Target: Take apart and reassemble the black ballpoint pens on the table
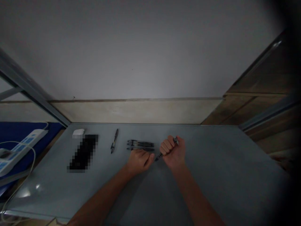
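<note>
My right hand (173, 151) is closed round a dark pen (158, 156). The pen's pointed end juts out low on the left, and my thumb lies by its upper end. Just left of it, my left hand (140, 161) is curled, back of the hand upward, with the thumb toward the pen. Whatever its fingers hold, if anything, is hidden. Several dark pens (141, 143) lie side by side right beyond my left hand, which partly covers the nearest. A single pen (114, 141) lies apart, further left, pointing away from me.
A blurred-out black object (83, 153) and a small white case-like item (78, 132) lie on the grey tabletop (223, 175) at left. Past the left edge are a white power strip (23, 150) and a cable. A wall (141, 110) and metal posts bound the table.
</note>
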A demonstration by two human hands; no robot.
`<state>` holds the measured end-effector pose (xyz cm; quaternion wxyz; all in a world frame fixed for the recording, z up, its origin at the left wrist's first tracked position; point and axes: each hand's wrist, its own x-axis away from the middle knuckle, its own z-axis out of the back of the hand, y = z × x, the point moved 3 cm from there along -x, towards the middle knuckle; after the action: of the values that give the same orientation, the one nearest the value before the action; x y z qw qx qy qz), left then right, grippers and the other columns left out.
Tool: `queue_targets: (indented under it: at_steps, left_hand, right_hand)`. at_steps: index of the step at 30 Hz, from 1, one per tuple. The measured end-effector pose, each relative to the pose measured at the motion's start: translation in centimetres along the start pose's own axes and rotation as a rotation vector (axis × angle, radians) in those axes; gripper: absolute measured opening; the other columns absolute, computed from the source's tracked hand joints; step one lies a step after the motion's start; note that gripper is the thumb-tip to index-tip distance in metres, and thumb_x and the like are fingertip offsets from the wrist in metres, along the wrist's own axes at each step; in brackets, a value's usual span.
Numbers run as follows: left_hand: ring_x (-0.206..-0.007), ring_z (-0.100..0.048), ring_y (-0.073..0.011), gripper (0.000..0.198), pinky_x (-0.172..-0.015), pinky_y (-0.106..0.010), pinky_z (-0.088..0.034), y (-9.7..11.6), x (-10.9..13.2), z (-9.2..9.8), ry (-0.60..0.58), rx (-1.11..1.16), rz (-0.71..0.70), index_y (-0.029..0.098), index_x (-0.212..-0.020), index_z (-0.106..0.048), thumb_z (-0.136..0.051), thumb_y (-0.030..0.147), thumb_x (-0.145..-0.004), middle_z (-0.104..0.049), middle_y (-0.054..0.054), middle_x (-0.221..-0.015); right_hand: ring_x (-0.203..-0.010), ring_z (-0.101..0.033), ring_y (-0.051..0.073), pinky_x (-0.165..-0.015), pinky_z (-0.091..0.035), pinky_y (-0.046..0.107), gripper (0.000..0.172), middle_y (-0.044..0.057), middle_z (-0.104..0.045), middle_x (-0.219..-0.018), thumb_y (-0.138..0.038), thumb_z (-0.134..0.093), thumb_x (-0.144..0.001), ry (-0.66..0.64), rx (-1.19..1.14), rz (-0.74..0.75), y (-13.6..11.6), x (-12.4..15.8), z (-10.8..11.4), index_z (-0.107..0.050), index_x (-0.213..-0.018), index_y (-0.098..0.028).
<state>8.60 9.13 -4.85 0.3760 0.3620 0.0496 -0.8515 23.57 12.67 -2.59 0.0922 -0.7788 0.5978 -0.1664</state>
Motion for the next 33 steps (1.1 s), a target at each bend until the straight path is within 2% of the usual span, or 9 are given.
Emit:
queue_targets:
  at_steps: [7, 18, 26, 33]
  left_hand:
    - [-0.046, -0.052, -0.012, 0.04, -0.051, -0.028, -0.037, 0.1, -0.1, -0.4, -0.02, 0.027, -0.033, 0.017, -0.059, -0.057, -0.043, 0.026, -0.096, -0.056, -0.002, -0.05]
    - [-0.047, -0.053, -0.012, 0.036, -0.052, -0.027, -0.038, -0.3, 0.4, -0.2, -0.002, 0.057, -0.024, 0.017, -0.061, -0.056, -0.043, 0.022, -0.095, -0.055, -0.002, -0.051]
    - [-0.05, -0.053, -0.0128, 0.033, -0.055, -0.027, -0.04, -0.3, 0.9, -0.2, -0.022, 0.065, -0.041, 0.017, -0.064, -0.055, -0.042, 0.018, -0.094, -0.055, -0.002, -0.053]
    - [-0.052, -0.053, -0.0138, 0.031, -0.055, -0.029, -0.039, 0.0, 1.2, 0.3, -0.044, 0.083, -0.056, 0.018, -0.064, -0.054, -0.044, 0.017, -0.093, -0.055, -0.001, -0.054]
  right_hand:
    - [-0.043, -0.006, 0.01, -0.041, -0.009, 0.027, 0.046, -0.007, -0.01, -0.049, -0.047, -0.047, -0.085, -0.02, 0.06, -0.056, 0.4, 0.6, -0.7, -0.022, -0.057, -0.021]
    - [-0.042, -0.007, 0.009, -0.039, -0.012, 0.024, 0.049, -0.008, -0.013, -0.046, -0.056, -0.045, -0.084, -0.011, 0.168, -0.023, 1.2, -0.3, 0.3, -0.03, -0.053, -0.021]
    - [-0.042, -0.006, 0.01, -0.038, -0.014, 0.023, 0.051, -0.007, -0.012, -0.046, -0.058, -0.045, -0.083, 0.019, 0.119, 0.022, 0.0, -0.3, 0.8, -0.026, -0.053, -0.022]
    - [-0.04, -0.009, 0.009, -0.037, -0.013, 0.022, 0.047, -0.008, -0.016, -0.045, -0.051, -0.046, -0.085, -0.058, 0.025, 0.007, 1.1, 0.1, 0.7, -0.027, -0.054, -0.022]
